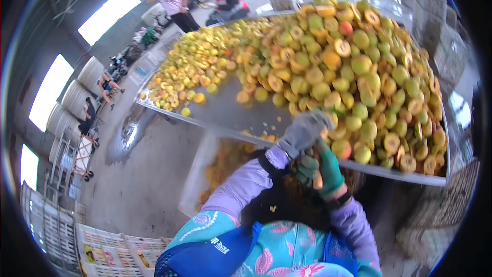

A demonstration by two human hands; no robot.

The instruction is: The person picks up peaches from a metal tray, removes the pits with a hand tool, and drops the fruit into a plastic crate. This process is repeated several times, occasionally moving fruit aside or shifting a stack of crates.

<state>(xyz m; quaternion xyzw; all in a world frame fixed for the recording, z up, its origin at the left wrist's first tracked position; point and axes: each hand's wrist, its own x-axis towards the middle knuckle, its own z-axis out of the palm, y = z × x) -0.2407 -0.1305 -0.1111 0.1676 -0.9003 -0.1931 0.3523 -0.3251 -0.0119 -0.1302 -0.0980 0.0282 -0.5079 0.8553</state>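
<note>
Crates (110, 249): white, slatted, being kept at the lower left on the floor.
Barrels (77, 97): pale and round, being lined along the left wall, with seated people beside them.
Standing people (174, 0): two being seen at the far end of the table, well apart from the wearer.
Tub (205, 174): clear-walled, being kept under the near edge of the table, with orange-yellow pieces showing inside.
Table (225, 110): a grey metal top with a raised rim, its middle being left bare between two spreads of fruit.
Left hand (305, 132): in a grey glove with a lilac sleeve, being held at the table's near rim, just beside the outermost fruit; its fingers are being curled downward, and what they enclose cannot be told.
Fruit piece (318, 179): small, orange-yellow and moist-looking, being held just below the table's rim, between the two hands; only a sliver is being shown.
Right hand (328, 170): in a green glove, its fingers (308, 169) being wrapped closely round the fruit piece, directly under the left hand.
Fruit pile (348, 62): yellow-green round fruit, many halved with reddish stone hollows, being heaped across the right of the table.
</note>
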